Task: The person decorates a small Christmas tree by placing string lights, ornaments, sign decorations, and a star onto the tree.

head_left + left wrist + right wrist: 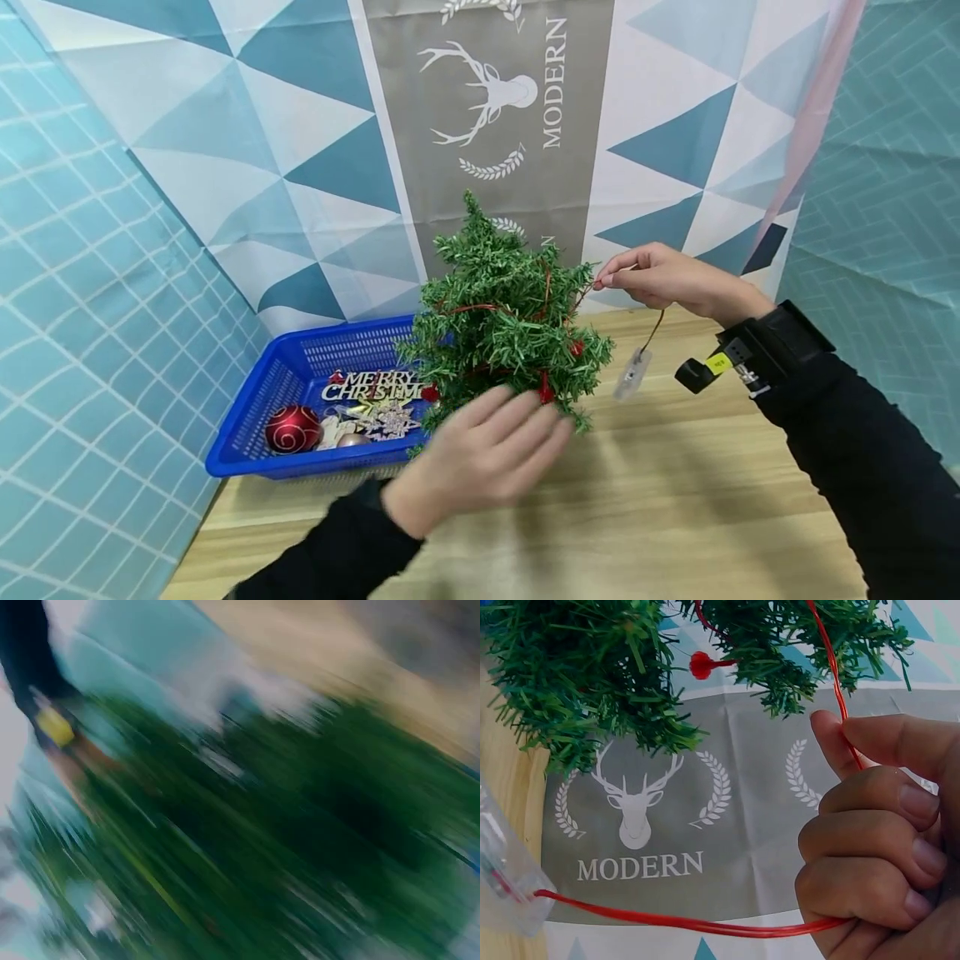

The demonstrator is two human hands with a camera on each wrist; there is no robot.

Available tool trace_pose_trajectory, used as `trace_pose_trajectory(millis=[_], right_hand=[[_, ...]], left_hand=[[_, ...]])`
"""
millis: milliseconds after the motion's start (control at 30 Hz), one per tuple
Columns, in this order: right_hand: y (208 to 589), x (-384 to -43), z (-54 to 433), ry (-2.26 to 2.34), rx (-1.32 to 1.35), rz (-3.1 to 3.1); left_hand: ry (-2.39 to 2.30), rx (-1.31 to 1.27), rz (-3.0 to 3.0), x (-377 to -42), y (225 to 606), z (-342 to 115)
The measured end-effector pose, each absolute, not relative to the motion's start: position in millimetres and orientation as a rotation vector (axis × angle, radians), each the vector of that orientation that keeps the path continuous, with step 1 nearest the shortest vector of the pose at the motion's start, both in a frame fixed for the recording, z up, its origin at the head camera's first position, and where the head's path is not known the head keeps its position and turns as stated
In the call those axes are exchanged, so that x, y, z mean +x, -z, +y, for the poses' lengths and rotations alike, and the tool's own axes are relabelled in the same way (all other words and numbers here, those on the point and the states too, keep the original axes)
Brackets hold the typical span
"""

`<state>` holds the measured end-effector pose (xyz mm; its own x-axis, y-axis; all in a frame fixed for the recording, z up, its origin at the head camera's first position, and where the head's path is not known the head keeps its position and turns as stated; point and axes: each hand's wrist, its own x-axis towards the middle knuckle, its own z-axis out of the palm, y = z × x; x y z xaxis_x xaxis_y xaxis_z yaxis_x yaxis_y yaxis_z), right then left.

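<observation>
A small green Christmas tree [502, 333] stands on the wooden table, with a red light-string wire wound through its branches. My right hand [667, 279] pinches that red wire [836, 675] between thumb and forefinger at the tree's right side, the other fingers curled over its lower run. From this hand the wire hangs down to a clear plastic battery case [633, 373]. My left hand [487, 450], blurred, is at the front of the tree with fingers extended, overlapping the lower branches. Small red pieces [546, 387] show on the tree. The left wrist view is smeared by motion.
Behind and left of the tree sits a blue plastic basket [247, 417]. It holds a red ball ornament [293, 429], a Merry Christmas sign [375, 387] and a glittery snowflake [392, 421]. A patterned cloth with a deer print [487, 92] hangs behind the table [675, 500].
</observation>
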<state>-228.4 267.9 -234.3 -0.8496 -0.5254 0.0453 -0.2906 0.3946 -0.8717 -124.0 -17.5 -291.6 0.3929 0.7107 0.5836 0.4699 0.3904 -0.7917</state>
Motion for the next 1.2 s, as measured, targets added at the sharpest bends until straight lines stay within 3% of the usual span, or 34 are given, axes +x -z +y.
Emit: trace_pose_trajectory(millis=[100, 267, 467, 800, 1200], right_hand=[[236.6, -227.6, 267.8, 1.453, -0.723, 2.422], [242.6, -225.4, 269.5, 1.426, -0.739, 2.408], [247.4, -223.9, 272.3, 1.428, -0.748, 2.425], [234.2, -212.4, 278.7, 1.36, -0.841, 2.423], [203.0, -189.4, 282.3, 1.176, -1.118, 2.438]], left_hand=[[-0.389, -1.089, -1.651, -108.8, 293.0, 27.0], [-0.605, -0.751, -1.932, -113.2, 302.6, 70.8], [-0.635, -0.735, -1.924, -121.4, 303.2, 78.7], [-0.518, -1.04, -1.699, -110.6, 307.2, 29.2], [-0.161, -1.084, -1.586, -116.5, 313.0, -40.9]])
